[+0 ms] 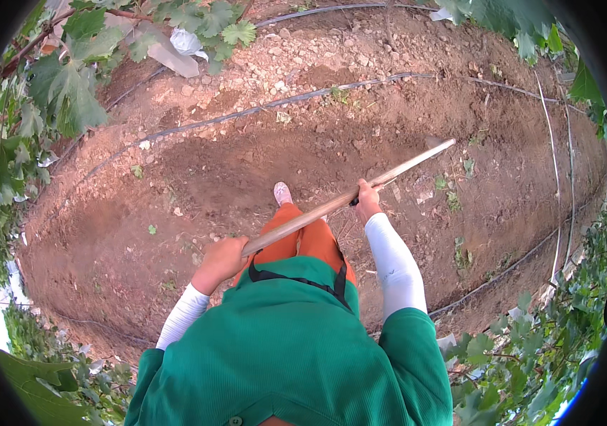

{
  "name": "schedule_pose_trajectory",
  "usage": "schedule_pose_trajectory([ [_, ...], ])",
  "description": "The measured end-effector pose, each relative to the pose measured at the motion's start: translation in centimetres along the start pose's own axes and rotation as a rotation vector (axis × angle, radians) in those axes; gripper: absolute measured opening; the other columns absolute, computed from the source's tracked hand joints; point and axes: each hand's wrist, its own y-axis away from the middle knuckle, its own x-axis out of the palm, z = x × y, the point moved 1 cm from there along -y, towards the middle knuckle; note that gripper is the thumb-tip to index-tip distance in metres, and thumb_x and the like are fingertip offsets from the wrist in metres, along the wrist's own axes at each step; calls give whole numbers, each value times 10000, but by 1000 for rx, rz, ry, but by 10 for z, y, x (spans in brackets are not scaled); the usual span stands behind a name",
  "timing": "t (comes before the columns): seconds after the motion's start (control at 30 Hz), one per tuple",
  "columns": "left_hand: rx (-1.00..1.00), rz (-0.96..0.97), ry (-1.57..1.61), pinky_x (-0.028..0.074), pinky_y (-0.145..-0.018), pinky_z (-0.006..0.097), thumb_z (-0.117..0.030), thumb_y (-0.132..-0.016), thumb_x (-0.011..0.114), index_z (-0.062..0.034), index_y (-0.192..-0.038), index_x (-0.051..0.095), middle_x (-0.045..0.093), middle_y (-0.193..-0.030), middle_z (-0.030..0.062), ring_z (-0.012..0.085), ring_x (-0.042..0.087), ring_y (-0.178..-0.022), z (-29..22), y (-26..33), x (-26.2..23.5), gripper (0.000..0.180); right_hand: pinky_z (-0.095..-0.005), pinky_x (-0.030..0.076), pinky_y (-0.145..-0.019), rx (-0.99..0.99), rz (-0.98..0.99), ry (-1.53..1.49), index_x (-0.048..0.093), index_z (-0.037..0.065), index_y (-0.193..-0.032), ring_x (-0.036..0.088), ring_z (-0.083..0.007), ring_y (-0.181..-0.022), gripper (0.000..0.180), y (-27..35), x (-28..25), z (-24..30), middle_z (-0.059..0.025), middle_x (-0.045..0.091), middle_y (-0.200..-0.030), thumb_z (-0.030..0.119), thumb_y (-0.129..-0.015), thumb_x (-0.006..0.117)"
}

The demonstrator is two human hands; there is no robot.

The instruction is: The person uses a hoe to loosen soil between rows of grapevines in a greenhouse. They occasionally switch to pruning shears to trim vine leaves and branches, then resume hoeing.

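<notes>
A hoe (315, 214) with a long pale wooden handle slants across my body, from my waist up to the far right. Near its lower end, my left hand (221, 263) is closed around the handle. Further up the shaft my right hand (368, 201) grips it, and a small dark thing shows beside the fingers. At the far end a greyish blade is faint against the soil (261, 153), so whether it touches the ground is hard to tell.
A dark drip hose (275, 104) curves across the ground ahead, and another hose (509, 270) runs at the right. Pale lines (549, 170) stretch along the right side. Leafy vines (69, 92) border the left, with more foliage (531, 362) at lower right. My shoe (283, 192) rests on the dirt.
</notes>
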Motion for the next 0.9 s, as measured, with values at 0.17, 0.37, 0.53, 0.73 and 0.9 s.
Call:
schedule_pose_trajectory([
  [0.17, -34, 90, -46, 499, -713, 491, -142, -802, 602, -54, -917, 605, 642, -836, 192, 395, 628, -811, -18, -8, 2, 145, -479, 490, -669, 205, 45, -57, 318, 173, -1200, 568, -248, -860, 510, -14, -27, -20, -73, 536, -1033, 319, -848, 657],
  [0.37, -160, 67, -296, 476, -711, 489, -82, -728, 623, -41, -881, 608, 627, -831, 200, 402, 606, -824, 20, 67, -60, 159, -506, 487, -690, 502, 185, -173, 139, 241, -1378, 560, -263, -928, 736, 70, 54, -134, -80, 524, -1107, 263, -845, 646],
  [0.53, -262, 62, -318, 497, -716, 469, -80, -711, 657, -81, -931, 635, 643, -851, 182, 373, 625, -833, 10, 83, -110, 221, -509, 451, -758, 525, 235, -158, 204, 196, -1309, 540, -268, -929, 652, 125, 110, -92, -96, 512, -1105, 251, -831, 646],
  [0.73, -430, -79, -400, 477, -660, 461, -91, -678, 698, -63, -820, 637, 629, -758, 184, 379, 620, -757, -19, 133, -202, 157, -553, 397, -891, 605, 446, -154, 430, 149, -1065, 506, -267, -882, 371, 204, 180, -53, -82, 487, -971, 297, -810, 655],
  [0.9, -329, -69, -302, 474, -676, 461, -107, -675, 705, -53, -835, 638, 627, -779, 193, 390, 612, -776, 3, 119, -161, 182, -537, 434, -832, 505, 409, -66, 429, 149, -1076, 514, -244, -878, 374, 182, 158, -37, -64, 486, -912, 301, -817, 652],
])
